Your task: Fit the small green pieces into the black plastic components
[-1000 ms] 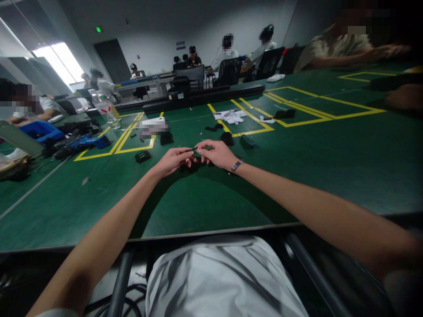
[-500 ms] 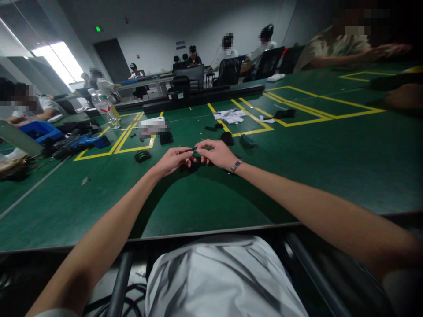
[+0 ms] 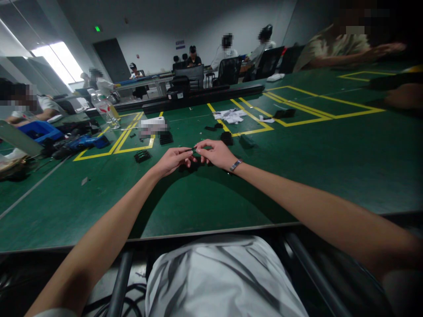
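Observation:
Between my two hands is a small dark piece [image 3: 194,150], mostly covered by the fingertips, so its kind does not show. My left hand [image 3: 174,160] pinches it from the left with thumb and fingers. From the other side my right hand [image 3: 214,152], with a bracelet [image 3: 236,165] at the wrist, pinches it too. Both hands are just above the green table [image 3: 211,202]. Left of my left hand lies a black part with green in it [image 3: 142,156]. Beyond the hands sit a black ribbed block [image 3: 166,138] and a second black block [image 3: 226,138].
A clear plastic bottle [image 3: 106,110], a white box [image 3: 153,126] and crumpled white paper [image 3: 230,116] lie farther back. At left are a blue bin [image 3: 38,131] and a blue-black tool [image 3: 79,143]. A co-worker [image 3: 337,48] sits at the right; several people are behind.
My hands have stayed almost where they were, still pinching the small dark piece. The co-worker's hands at the right have shifted slightly.

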{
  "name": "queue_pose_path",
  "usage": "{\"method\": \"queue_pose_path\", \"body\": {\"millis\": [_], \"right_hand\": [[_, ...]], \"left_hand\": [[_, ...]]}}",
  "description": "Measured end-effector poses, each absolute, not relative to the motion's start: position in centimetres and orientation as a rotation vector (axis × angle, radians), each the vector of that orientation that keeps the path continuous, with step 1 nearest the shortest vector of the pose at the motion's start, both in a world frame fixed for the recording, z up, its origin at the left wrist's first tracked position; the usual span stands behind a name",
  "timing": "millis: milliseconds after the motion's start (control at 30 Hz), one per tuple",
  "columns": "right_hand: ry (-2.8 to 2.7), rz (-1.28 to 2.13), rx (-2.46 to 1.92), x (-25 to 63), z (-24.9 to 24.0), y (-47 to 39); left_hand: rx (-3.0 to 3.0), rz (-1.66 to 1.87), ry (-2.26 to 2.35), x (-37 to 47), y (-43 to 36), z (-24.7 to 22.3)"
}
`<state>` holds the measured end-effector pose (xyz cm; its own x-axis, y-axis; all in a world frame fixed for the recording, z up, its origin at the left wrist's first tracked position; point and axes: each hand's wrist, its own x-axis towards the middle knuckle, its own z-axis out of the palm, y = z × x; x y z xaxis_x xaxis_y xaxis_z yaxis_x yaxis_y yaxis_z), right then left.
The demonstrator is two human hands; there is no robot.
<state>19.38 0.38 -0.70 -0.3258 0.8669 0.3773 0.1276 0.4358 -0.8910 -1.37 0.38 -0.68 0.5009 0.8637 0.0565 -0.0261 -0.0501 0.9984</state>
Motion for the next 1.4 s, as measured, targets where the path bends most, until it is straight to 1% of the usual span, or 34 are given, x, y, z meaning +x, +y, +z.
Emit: {"method": "queue_pose_path", "body": {"millis": [900, 1400], "right_hand": [[-1.736, 1.003, -0.892, 19.36, -0.84, 0.41], [-1.737, 1.030, -0.823, 19.44, -0.77, 0.38]], "left_hand": [[1.439, 0.862, 0.809, -1.31, 0.34, -0.74], [1.446, 0.841, 0.758, -1.40, 0.28, -0.61]]}}
